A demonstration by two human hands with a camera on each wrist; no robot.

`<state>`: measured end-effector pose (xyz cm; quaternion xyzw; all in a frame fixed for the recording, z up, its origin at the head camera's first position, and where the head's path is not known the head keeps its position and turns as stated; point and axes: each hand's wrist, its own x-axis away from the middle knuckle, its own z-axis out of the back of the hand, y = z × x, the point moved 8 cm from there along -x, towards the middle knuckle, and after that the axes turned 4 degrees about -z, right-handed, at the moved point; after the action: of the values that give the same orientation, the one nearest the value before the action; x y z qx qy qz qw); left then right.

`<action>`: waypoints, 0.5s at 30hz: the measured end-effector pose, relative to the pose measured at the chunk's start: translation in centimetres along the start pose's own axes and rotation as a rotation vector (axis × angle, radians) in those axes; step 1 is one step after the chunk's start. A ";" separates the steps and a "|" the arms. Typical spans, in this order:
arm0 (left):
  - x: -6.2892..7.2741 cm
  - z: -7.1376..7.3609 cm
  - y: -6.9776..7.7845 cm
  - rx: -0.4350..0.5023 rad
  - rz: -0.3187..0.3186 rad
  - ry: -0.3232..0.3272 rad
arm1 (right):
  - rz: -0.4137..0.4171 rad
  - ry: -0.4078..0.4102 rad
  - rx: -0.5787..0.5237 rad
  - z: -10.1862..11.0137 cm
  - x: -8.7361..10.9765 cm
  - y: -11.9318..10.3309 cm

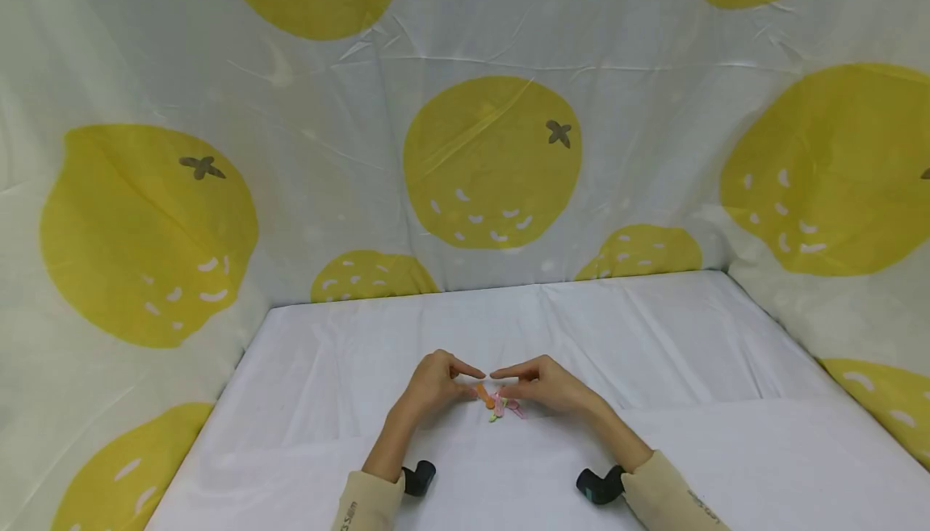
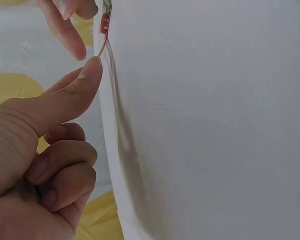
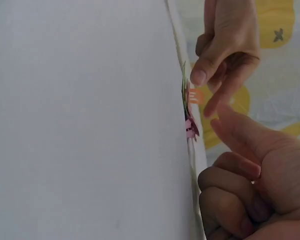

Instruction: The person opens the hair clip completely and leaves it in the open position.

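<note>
A small heap of flat coloured pieces, which look like hair clips [image 1: 498, 403], lies on the white cloth in pink, orange and green. My left hand [image 1: 433, 382] is at the heap's left side, thumb and index finger stretched apart. In the left wrist view its thumb [image 2: 85, 82] reaches the end of an orange piece, and the other fingers are bent inward. From the right comes my right hand [image 1: 555, 386], its index finger and thumb also stretched out, with the thumb beside the pink pieces. The two index fingertips nearly meet behind the heap.
White cloth covers the table [image 1: 349, 370], with folds toward the back. A curtain with yellow lemons [image 1: 494, 161] hangs behind and at both sides. Black wrist devices [image 1: 600, 485] sit below both wrists, by the beige sleeves [image 1: 370, 499].
</note>
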<state>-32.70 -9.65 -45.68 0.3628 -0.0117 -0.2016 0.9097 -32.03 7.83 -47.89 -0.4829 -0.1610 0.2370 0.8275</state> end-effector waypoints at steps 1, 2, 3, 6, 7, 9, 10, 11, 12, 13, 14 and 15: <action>0.0 0.0 0.0 0.007 0.000 -0.002 | 0.001 0.004 -0.007 -0.1 -0.1 0.0; 0.0 0.0 0.1 0.011 -0.003 -0.004 | 0.004 0.007 -0.012 -0.2 -0.2 0.0; 0.0 0.0 0.1 0.015 -0.003 -0.008 | 0.003 0.011 -0.022 -0.3 -0.2 0.0; 0.1 0.0 0.2 0.022 -0.003 -0.012 | -0.002 0.028 -0.045 -0.6 -0.3 0.2; 0.1 0.1 0.2 0.020 -0.003 -0.011 | -0.004 0.034 -0.050 -0.7 -0.4 0.2; 0.2 0.2 0.2 0.011 0.000 -0.007 | -0.016 0.047 -0.056 -0.8 -0.4 0.3; 0.2 0.2 0.1 0.009 -0.001 -0.005 | -0.021 0.054 -0.057 -0.8 -0.4 0.3; 0.2 0.2 0.1 0.006 -0.001 -0.004 | -0.028 0.059 -0.058 -0.8 -0.4 0.4; 0.2 0.2 0.1 0.004 -0.004 -0.004 | -0.028 0.063 -0.062 -0.9 -0.4 0.4; 0.2 0.1 0.1 0.004 -0.007 -0.006 | -0.032 0.066 -0.063 -0.9 -0.3 0.4; 0.2 0.0 0.1 0.005 -0.013 -0.007 | -0.039 0.068 -0.065 -0.9 -0.3 0.5; 0.2 -0.1 0.1 0.009 -0.015 -0.011 | -0.042 0.069 -0.065 -0.9 -0.2 0.5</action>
<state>-32.47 -9.60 -45.67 0.3660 -0.0147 -0.2105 0.9064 -31.88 7.26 -48.81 -0.5140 -0.1500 0.1976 0.8211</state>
